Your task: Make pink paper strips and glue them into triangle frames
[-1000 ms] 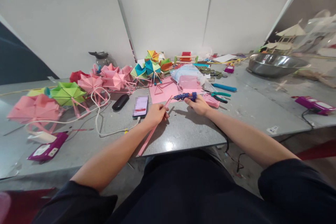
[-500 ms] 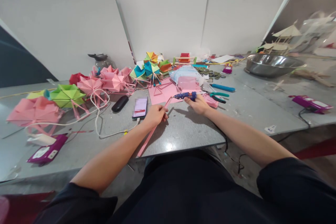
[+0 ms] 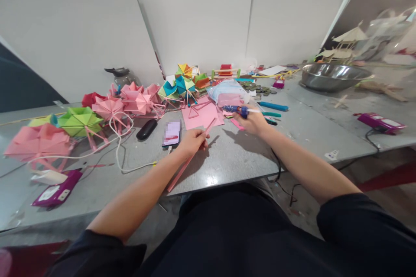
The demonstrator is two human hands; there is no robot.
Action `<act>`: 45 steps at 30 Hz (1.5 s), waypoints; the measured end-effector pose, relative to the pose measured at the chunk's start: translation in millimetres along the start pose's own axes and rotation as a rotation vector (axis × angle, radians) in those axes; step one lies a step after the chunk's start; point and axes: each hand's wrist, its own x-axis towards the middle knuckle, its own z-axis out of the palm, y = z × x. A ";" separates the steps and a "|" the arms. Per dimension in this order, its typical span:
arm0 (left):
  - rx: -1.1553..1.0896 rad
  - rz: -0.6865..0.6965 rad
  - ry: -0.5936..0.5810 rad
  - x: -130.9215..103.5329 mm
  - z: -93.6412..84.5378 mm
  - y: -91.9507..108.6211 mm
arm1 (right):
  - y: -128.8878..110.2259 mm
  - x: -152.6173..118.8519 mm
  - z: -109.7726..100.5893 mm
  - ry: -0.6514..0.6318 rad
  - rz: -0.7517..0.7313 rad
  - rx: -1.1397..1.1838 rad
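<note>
My left hand [image 3: 194, 142] is closed on a long pink paper strip [image 3: 182, 172], which slants from the table's front edge up toward the pink sheets. In my right hand [image 3: 252, 120] is a dark blue glue gun [image 3: 236, 110], its nozzle pointing left, apart from the strip. Behind both hands lies a pink paper sheet [image 3: 204, 114] with a small pink triangle [image 3: 199, 109] on it. Teal-handled pliers [image 3: 272, 114] are partly hidden behind my right hand.
Pink [image 3: 40, 140] and green [image 3: 80, 121] folded paper models stand left. A phone [image 3: 171, 133], a black case [image 3: 147, 130] and a white cable lie nearer. A metal bowl [image 3: 333, 78] and purple power strip [image 3: 381, 123] are right; coins [image 3: 260, 89] lie behind.
My right hand has drawn the glue gun back to the right and slightly up, off the strip's tip. My left hand still holds the strip; the view has shifted slightly.
</note>
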 end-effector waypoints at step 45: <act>1.141 0.894 0.006 -110.6 17.3 -6.5 | -69.6 -138.0 -47.7 0.110 -0.517 -0.033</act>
